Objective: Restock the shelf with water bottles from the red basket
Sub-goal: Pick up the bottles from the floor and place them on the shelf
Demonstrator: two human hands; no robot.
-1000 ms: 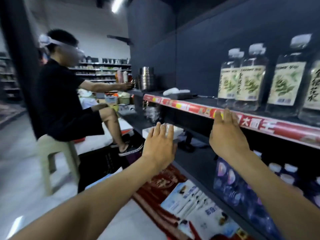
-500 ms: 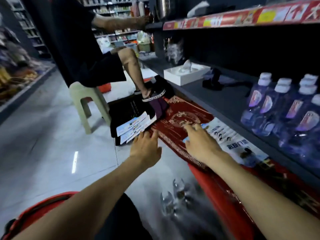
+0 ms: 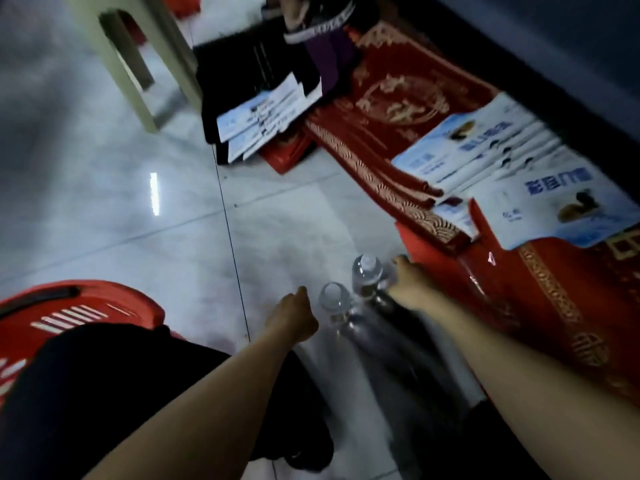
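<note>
At the lower left, a red basket (image 3: 79, 306) is sitting on the pale tiled floor (image 3: 104, 220). The person's dark-clothed knee (image 3: 104, 393) is covering most of its inside, so whether any bottles are lying in it cannot be told. At the top left, a pale stool (image 3: 180, 64) is standing on the tiles.

In the lower middle, the left hand (image 3: 294, 317) is reaching down just beside the near bottle (image 3: 332, 303), a clear water bottle standing upright on the floor. The hand is showing its back with its fingers hidden, so I cannot tell whether they are gripping the bottle or only nearing it.

Just right of that, the far bottle (image 3: 367, 275) is standing upright too. The right hand (image 3: 408, 285) is coming in at its right side, blurred; whether its fingers are closing on anything cannot be told.

Further right, red mats (image 3: 398, 98) are lying along the floor with blue-and-white leaflets (image 3: 502, 150) spread over them. The dark base of the shelf (image 3: 554, 46) is running across the top right corner; nothing stocked on it is showing.

Judging from this, the restocking is partway at best: at least two bottles are waiting on the floor, outside the basket and off the shelf. Picking them up and placing them seems to be what is left.
</note>
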